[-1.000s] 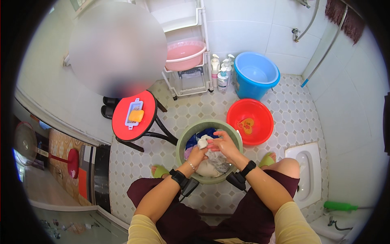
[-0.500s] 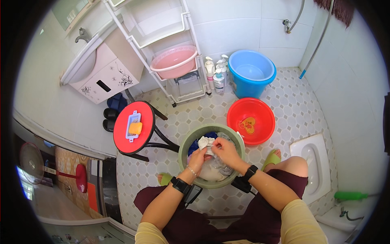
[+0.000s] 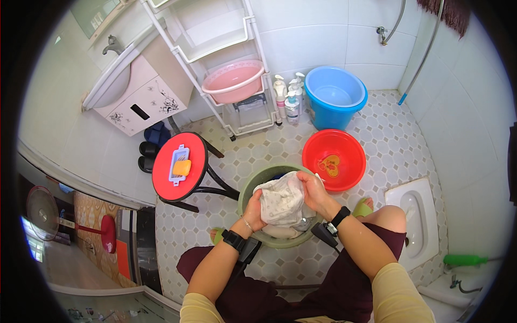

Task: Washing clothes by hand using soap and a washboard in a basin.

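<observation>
Between my hands a wet-looking white cloth with a faint pattern is spread out over the green basin. My left hand grips its left edge, fingers partly hidden behind it. My right hand grips the upper right edge, thumb in front. Under the cloth, more pale laundry lies in the basin, partly covered. What kind of garment the cloth is, I cannot tell. The basin stands on the floor between my feet.
Left of the basin, a red stool bears a soap dish with an orange soap bar. A red basin and a blue bucket stand beyond. Pump bottles and a shelf rack line the wall; a squat toilet is at right.
The white cloth, bunched up before, is now spread wide. My hands have moved apart, the right one shifting up and right. The dark blue laundry is now mostly covered.
</observation>
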Tool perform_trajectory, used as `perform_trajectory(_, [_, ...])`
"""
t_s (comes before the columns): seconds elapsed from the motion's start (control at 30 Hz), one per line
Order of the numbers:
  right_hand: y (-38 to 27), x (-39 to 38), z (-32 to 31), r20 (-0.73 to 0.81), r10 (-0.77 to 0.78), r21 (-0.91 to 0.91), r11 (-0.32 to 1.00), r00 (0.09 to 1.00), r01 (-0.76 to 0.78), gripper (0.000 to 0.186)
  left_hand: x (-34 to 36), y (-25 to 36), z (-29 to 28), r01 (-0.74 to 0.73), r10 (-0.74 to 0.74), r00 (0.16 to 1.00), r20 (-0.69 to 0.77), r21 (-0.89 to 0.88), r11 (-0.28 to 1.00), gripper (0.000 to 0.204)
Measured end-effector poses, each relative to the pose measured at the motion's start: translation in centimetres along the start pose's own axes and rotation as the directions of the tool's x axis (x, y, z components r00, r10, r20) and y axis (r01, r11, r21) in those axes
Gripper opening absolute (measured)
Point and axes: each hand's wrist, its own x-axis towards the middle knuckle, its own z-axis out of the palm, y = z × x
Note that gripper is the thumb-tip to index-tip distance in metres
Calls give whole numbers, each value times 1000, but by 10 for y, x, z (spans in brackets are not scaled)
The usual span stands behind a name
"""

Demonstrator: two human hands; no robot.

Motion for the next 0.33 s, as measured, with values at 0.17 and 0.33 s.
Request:
perform_trajectory(0.17, [16, 13, -31, -195, -218, -608, 792, 956, 56, 13, -15, 19, 7, -7, 49, 975, 219, -186, 982, 54])
perform_trajectory(0.33, [22, 8, -24, -307, 20, -568, 799, 952, -200, 15, -18, 29, 1, -27, 128, 926, 354, -278, 960, 58])
